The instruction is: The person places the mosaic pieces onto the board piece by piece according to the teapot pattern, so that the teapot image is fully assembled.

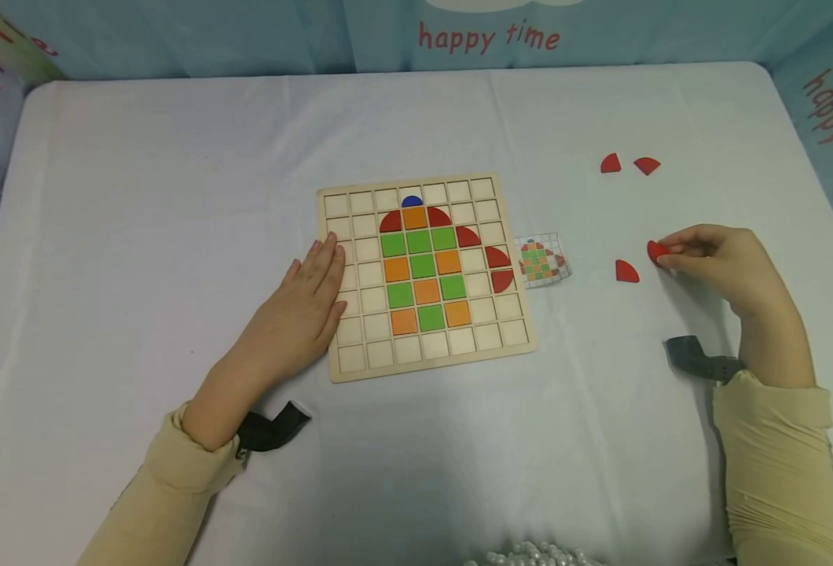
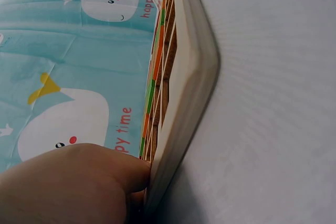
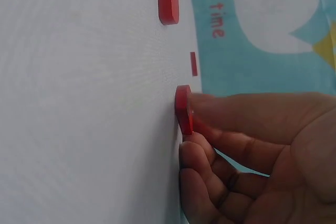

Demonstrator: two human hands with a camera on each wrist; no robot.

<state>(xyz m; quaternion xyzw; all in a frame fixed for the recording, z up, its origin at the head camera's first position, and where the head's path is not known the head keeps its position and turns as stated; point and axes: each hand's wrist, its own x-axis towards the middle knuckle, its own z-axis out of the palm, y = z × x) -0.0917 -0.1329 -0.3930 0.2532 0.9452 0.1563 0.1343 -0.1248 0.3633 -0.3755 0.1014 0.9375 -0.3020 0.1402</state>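
Observation:
A wooden grid board (image 1: 434, 364) lies in the middle of the white table. Green and orange square tiles (image 1: 422, 266), several red quarter-circle tiles (image 1: 499, 257) and a blue half-circle tile (image 1: 412, 202) sit in its cells. My left hand (image 1: 291, 314) rests along the board's left side, fingers extended over the edge; the left wrist view shows the thumb side against the board's frame (image 2: 197, 56). On the right, thumb and fingers of my right hand (image 1: 735, 271) pinch a red quarter-circle tile (image 3: 183, 107) at the tabletop. Whether that tile touches the cloth I cannot tell.
Three loose red quarter-circle tiles lie near the right hand: one tile (image 1: 626, 272) beside it and two farther back (image 1: 610, 163). A small printed pattern card (image 1: 545, 259) adjoins the board's right edge. White beads (image 1: 533, 556) show at the front edge.

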